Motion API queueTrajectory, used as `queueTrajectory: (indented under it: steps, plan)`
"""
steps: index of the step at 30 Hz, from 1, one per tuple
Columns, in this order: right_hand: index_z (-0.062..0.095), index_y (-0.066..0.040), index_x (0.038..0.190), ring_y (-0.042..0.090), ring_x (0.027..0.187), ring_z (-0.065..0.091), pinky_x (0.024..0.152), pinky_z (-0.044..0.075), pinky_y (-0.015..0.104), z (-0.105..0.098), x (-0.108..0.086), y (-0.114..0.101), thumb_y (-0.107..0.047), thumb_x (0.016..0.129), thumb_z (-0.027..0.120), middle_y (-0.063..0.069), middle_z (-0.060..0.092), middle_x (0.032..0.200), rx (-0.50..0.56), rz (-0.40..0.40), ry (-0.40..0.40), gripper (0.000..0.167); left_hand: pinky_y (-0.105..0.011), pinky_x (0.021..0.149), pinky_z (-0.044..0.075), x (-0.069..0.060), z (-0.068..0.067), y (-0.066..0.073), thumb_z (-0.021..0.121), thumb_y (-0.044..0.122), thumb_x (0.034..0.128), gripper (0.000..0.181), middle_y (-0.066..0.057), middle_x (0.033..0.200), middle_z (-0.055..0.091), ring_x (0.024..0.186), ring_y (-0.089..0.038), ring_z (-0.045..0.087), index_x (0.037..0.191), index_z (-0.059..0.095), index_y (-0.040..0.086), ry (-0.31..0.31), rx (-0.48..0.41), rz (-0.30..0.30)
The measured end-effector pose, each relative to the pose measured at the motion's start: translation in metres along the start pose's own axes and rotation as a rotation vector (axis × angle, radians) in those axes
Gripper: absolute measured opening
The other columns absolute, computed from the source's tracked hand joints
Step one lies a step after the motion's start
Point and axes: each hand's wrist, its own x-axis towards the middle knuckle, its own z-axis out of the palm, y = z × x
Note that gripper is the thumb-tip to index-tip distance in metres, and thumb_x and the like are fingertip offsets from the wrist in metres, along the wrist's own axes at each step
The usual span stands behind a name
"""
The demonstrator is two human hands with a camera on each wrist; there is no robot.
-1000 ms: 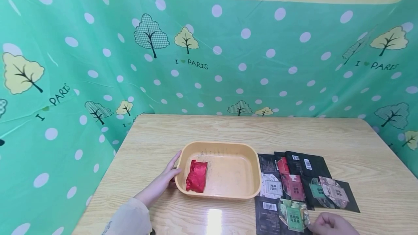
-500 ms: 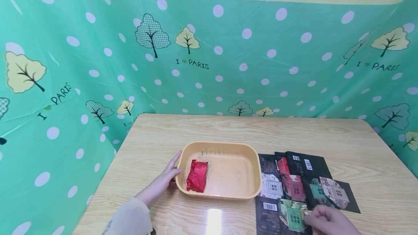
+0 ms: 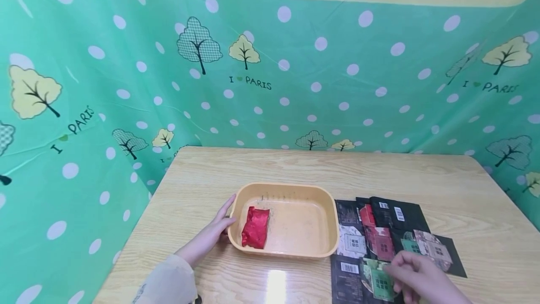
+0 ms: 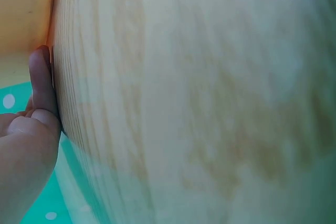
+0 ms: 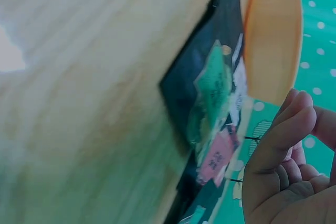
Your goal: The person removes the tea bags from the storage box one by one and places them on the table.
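Observation:
A yellow-orange plastic basin [image 3: 303,253] stands on the table with a crumpled red packet [image 3: 255,228] lying at its left end. My left hand [image 3: 213,233] rests against the basin's outer left wall, fingers extended. The left wrist view shows a straight digit [image 4: 43,82] of that hand against the wall. Over the front of a group of flat black packets, my right hand [image 3: 415,273] hovers with loosely bent fingers and nothing visible in them. Beneath it lies a packet with a green label [image 3: 381,281], partly hidden by the hand.
Right of the basin, several black packets overlap: one with a white label [image 3: 352,243], one with a red label [image 3: 381,243], one with a pinkish label [image 3: 436,250]. A dotted green curtain [image 3: 270,74] hangs behind the wooden table [image 3: 190,168].
My right hand has moved left and away from me, from the green-labelled packet's right edge to above it. The left hand, basin and red packet stay put.

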Motion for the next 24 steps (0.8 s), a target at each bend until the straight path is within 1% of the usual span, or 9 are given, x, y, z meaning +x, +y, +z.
queueTrajectory:
  steps: [4, 7, 10, 14, 19, 24]
  plan:
    - [0.059, -0.001, 0.095, 0.012, 0.055, 0.057, 0.051, 0.052, 0.025, 0.002, 0.000, -0.006, -0.029, 0.098, 0.059, 0.002, 0.065, 0.072, 0.011, -0.072, -0.017, 0.028, -0.050, 0.080, 0.061, 0.001, 0.000, -0.001, 0.038, 0.013, 0.1005, 0.074, -0.053, 0.140, 0.026, 0.113, -0.054, 0.059, 0.157, -0.010, 0.011, -0.003, 0.000, -0.001]
    - [0.059, 0.000, 0.095, 0.013, 0.055, 0.058, 0.050, 0.053, 0.026, 0.007, 0.001, -0.014, -0.028, 0.098, 0.059, 0.001, 0.065, 0.071, -0.034, -0.102, 0.004, 0.028, -0.049, 0.080, 0.061, 0.000, 0.000, -0.001, 0.038, 0.015, 0.1011, 0.074, -0.052, 0.141, 0.028, 0.112, -0.051, 0.061, 0.158, -0.010, 0.012, -0.003, 0.007, 0.000]
    - [0.059, -0.001, 0.094, 0.014, 0.054, 0.057, 0.049, 0.053, 0.027, 0.014, 0.003, -0.023, -0.027, 0.097, 0.060, 0.001, 0.064, 0.070, -0.055, -0.123, 0.027, 0.027, -0.042, 0.078, 0.062, -0.002, -0.001, -0.001, 0.039, 0.017, 0.1016, 0.074, -0.049, 0.141, 0.032, 0.106, -0.040, 0.068, 0.159, -0.007, 0.015, 0.009, 0.030, -0.012]
    - [0.059, 0.001, 0.093, 0.012, 0.051, 0.056, 0.047, 0.052, 0.026, 0.023, 0.006, -0.033, -0.024, 0.096, 0.061, 0.002, 0.063, 0.069, -0.019, -0.175, 0.024, 0.025, -0.035, 0.075, 0.061, -0.004, 0.001, 0.000, 0.040, 0.019, 0.1014, 0.073, -0.047, 0.141, 0.033, 0.102, -0.031, 0.069, 0.160, -0.003, 0.017, 0.030, 0.054, -0.031]
    - [0.059, 0.002, 0.093, 0.012, 0.051, 0.056, 0.046, 0.052, 0.026, 0.032, 0.010, -0.045, -0.023, 0.094, 0.064, 0.004, 0.063, 0.068, -0.002, -0.226, 0.019, 0.026, -0.035, 0.076, 0.061, -0.003, 0.001, 0.000, 0.040, 0.020, 0.1013, 0.072, -0.047, 0.142, 0.033, 0.104, -0.032, 0.068, 0.160, -0.002, 0.017, 0.034, 0.059, -0.036]
    - [0.059, 0.002, 0.092, 0.013, 0.053, 0.057, 0.047, 0.052, 0.027, 0.039, 0.013, -0.055, -0.023, 0.094, 0.064, 0.004, 0.063, 0.069, 0.008, -0.249, 0.010, 0.026, -0.036, 0.077, 0.061, -0.003, 0.000, 0.000, 0.040, 0.018, 0.1009, 0.074, -0.048, 0.141, 0.033, 0.106, -0.036, 0.068, 0.160, -0.004, 0.016, 0.021, 0.055, -0.023]
